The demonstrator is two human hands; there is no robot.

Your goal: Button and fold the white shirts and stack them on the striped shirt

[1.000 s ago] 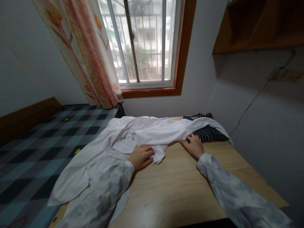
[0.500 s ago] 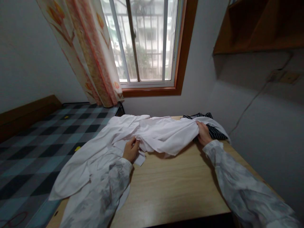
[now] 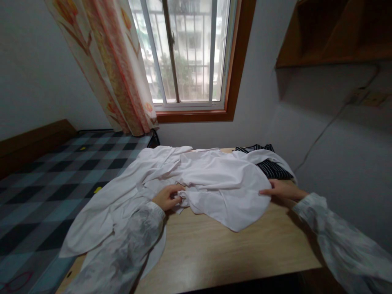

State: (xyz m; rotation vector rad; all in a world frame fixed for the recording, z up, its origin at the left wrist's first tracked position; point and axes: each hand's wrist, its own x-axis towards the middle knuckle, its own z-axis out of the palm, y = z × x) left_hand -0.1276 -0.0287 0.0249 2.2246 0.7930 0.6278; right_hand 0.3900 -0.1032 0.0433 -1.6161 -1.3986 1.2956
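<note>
A white shirt [image 3: 214,179] lies spread over the far half of a wooden table [image 3: 232,253], its left part hanging off the table's left side. My left hand [image 3: 167,197] pinches a fold of the white shirt near its middle front edge. My right hand [image 3: 280,189] rests flat, fingers together, on the shirt's right edge and holds it down against the table. A dark striped garment [image 3: 271,166] lies under the shirt at the far right corner.
A bed with a checked grey and black cover [image 3: 55,179] stands left of the table. Behind the table are a window [image 3: 186,53] with a flowered curtain [image 3: 116,69]. A wooden shelf [image 3: 333,32] hangs on the right wall above a cable and socket [image 3: 355,96].
My hands lifted the shirt's near part and drew it toward me; it now lies spread wider over the table. My right hand came down from the far corner to the shirt's right edge.
</note>
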